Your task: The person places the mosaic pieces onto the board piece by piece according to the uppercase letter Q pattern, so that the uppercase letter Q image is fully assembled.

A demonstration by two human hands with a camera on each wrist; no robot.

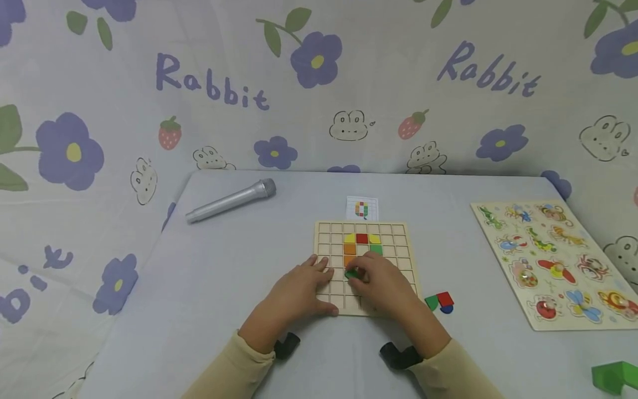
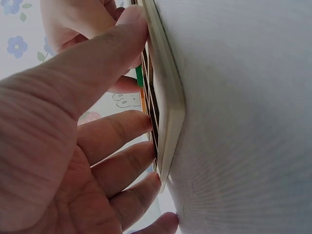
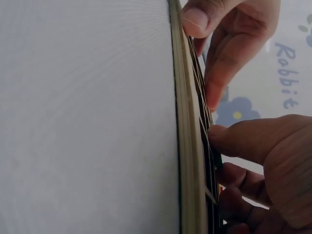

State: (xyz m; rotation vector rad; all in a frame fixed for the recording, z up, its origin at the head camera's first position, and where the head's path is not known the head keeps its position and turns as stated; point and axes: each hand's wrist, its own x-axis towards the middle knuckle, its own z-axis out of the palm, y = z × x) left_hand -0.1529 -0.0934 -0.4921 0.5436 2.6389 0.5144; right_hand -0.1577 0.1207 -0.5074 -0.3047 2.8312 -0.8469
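A wooden grid board point(image 1: 394, 228) lies before me with coloured pieces in a partial ring: a red square point(image 1: 361, 238) between two yellow pieces, orange squares point(image 1: 350, 249) down the left and a green square point(image 1: 376, 249) on the right. My right hand point(image 1: 386, 282) pinches a small green piece point(image 1: 353, 274) between thumb and fingers, low over the grid below the orange squares. With spread fingers, my left hand point(image 1: 299, 288) rests on the board's left side, its thumb at the near edge. The right wrist view shows the right thumb point(image 3: 234, 141) close against the grid.
Loose red point(image 1: 444, 299), green point(image 1: 431, 302) and blue point(image 1: 447, 310) pieces lie right of the board. Behind it is a card point(image 1: 362, 208) with a coloured block pattern. A silver microphone point(image 1: 231, 200) lies back left, an insect puzzle point(image 1: 558, 266) right, a green object point(image 1: 613, 377) front right.
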